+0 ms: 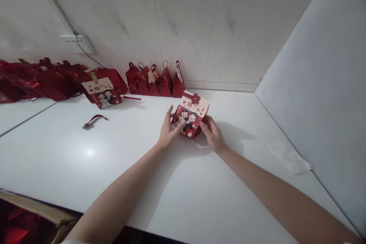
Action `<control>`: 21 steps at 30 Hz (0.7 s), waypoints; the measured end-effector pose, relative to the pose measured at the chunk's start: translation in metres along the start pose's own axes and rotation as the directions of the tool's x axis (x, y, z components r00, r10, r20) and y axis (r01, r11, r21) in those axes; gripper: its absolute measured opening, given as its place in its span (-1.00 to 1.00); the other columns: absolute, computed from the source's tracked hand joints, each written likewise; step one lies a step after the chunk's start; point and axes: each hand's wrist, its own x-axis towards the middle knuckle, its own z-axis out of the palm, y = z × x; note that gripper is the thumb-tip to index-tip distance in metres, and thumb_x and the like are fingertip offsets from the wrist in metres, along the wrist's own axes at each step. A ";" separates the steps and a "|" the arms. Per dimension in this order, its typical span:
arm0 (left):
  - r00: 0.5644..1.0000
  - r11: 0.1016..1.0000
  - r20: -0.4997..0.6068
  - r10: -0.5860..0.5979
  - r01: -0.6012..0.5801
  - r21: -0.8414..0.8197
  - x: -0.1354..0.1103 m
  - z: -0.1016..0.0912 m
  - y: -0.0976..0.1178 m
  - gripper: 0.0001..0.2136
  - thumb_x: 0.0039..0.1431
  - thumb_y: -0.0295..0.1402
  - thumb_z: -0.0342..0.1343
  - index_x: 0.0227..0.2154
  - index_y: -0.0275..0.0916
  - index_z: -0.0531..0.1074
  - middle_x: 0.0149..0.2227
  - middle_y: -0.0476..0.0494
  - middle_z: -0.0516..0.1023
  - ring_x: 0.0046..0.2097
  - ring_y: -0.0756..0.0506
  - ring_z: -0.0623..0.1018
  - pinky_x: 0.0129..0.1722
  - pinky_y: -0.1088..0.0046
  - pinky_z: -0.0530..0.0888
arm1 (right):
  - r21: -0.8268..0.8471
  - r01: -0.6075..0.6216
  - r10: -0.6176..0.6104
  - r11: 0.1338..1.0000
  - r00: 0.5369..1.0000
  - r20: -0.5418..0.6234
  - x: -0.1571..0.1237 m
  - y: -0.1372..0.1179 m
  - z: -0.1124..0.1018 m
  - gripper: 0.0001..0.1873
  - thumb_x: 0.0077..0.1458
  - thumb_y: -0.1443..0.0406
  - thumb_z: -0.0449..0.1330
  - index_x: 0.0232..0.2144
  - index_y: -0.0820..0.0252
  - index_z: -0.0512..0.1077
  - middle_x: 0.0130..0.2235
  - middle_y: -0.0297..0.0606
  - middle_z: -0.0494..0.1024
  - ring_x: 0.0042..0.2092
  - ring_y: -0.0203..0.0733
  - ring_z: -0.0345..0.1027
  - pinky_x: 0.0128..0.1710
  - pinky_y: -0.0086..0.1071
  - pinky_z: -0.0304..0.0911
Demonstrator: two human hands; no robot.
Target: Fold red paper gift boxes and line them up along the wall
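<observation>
A red and cream gift box (pixel 192 116) with a printed cartoon couple is held between both my hands, tilted just over the white table. My left hand (pixel 168 129) grips its left side, thumb across the front. On the right side, my right hand (pixel 212 133) is closed round the lower edge, its thumb near the front corner. A dark red flower piece (pixel 195 98) sits at the top of the box. Fingers behind the box are partly hidden.
Several small red boxes with loops (pixel 156 82) line the tiled wall. A similar gift box (pixel 103 93) and more red boxes (pixel 54 80) stand left. Red ribbon strips (pixel 95 120) and a clear plastic wrapper (pixel 288 158) lie on the table (pixel 228 198). A cardboard box (pixel 37 206) is below.
</observation>
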 end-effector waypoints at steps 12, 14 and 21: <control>1.000 0.997 0.028 0.008 -0.006 -0.071 0.000 0.001 0.014 -0.62 0.11 -0.13 0.12 -0.08 -0.25 0.45 -0.14 -0.19 0.55 -0.10 -0.19 0.52 -0.12 0.29 0.45 | -0.276 0.271 -0.311 0.922 0.944 -0.111 -0.003 -0.018 -0.002 -0.55 0.21 0.19 0.01 0.14 0.03 0.09 0.19 -0.11 0.22 0.18 -0.06 0.16 0.18 -0.06 0.07; 0.997 0.998 0.077 -0.017 0.021 -0.051 -0.003 0.005 0.015 -0.60 0.08 -0.15 0.16 -0.08 -0.28 0.44 -0.18 -0.19 0.58 -0.15 -0.18 0.53 -0.17 0.31 0.47 | -0.365 0.349 -0.406 0.863 0.910 -0.088 -0.002 -0.030 -0.004 -0.49 0.20 0.20 0.03 0.17 0.01 0.05 0.21 -0.11 0.19 0.22 -0.03 0.10 0.20 -0.04 0.04; 0.981 0.985 0.163 0.105 -0.125 0.120 -0.011 0.005 0.022 -0.71 0.11 -0.25 0.12 -0.16 -0.30 0.48 -0.28 -0.15 0.58 -0.27 -0.10 0.53 -0.33 0.44 0.44 | -0.646 0.540 -0.461 0.540 0.831 0.311 0.006 -0.090 0.009 -0.53 0.12 0.18 0.16 0.09 0.00 0.23 0.07 -0.20 0.41 0.10 -0.01 0.27 0.27 0.09 -0.31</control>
